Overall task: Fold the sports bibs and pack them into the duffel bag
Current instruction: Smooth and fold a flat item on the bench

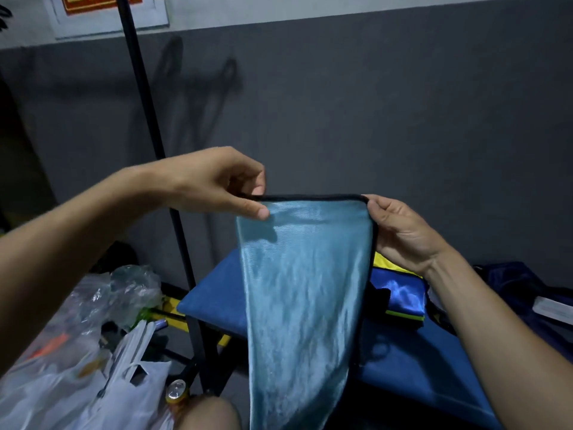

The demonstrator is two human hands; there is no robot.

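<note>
You are holding a light blue bib (304, 293) up in front of you, above a blue padded bench (217, 299). Your left hand (214, 184) is pinching the bib's black-trimmed top edge between thumb and fingers at the left corner. Your right hand (400, 231) is gripping the right corner, fingers curling behind the cloth. The bib is hanging down narrow, past the bench's front edge. A folded blue and yellow bib (403, 296) is lying on the bench behind it. Plastic bags (93, 352) are sitting lower left, a can (176, 395) beside them.
</note>
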